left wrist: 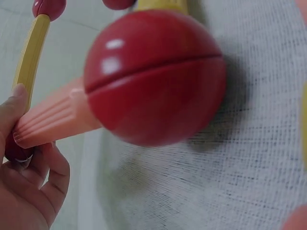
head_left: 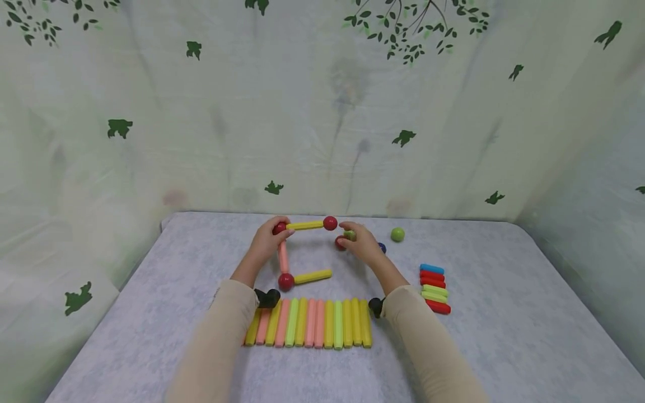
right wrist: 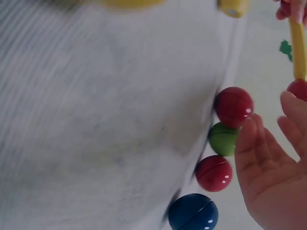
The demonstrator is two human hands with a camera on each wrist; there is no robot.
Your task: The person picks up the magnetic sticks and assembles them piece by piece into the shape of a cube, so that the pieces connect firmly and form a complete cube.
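Ball [head_left: 279,228] at ten o'clock on the frame [head_left: 284,257] is pinched by the left hand [head_left: 264,243], likely for steadiness, while the right hand [head_left: 364,245], loose and empty, hovers near the end ball [head_left: 330,223] at one o'clock.

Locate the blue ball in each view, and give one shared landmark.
Head: the blue ball is right of centre, partly hidden by the right hand.
Left wrist: not in it.
Right wrist: bottom, right of centre.
Landmark: the yellow rod ending at the left hand.
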